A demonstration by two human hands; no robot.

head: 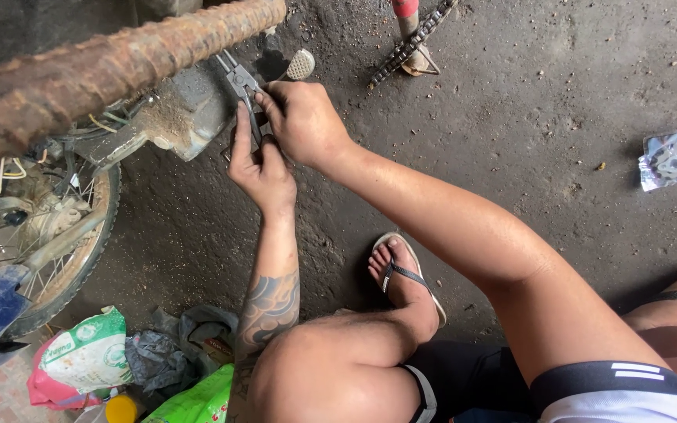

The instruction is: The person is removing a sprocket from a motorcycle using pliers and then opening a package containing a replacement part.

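Note:
Both hands meet at the top centre, just below a rusty exhaust pipe (119,59) of a motorcycle. My left hand (260,168) and my right hand (303,121) together grip a pair of dark metal pliers (240,82). The pliers' jaws point up-left toward the grey engine casing (190,110). My fingers wrap the handles, so the lower part of the tool is hidden. A foot peg (301,64) sticks out just above my right hand.
A spoked wheel (48,243) stands at left. A drive chain (409,43) lies on the dirty concrete floor at top. A clear plastic packet (675,155) lies at right. Bags and rags (150,360) sit bottom left. My foot in a sandal (401,274) rests at centre.

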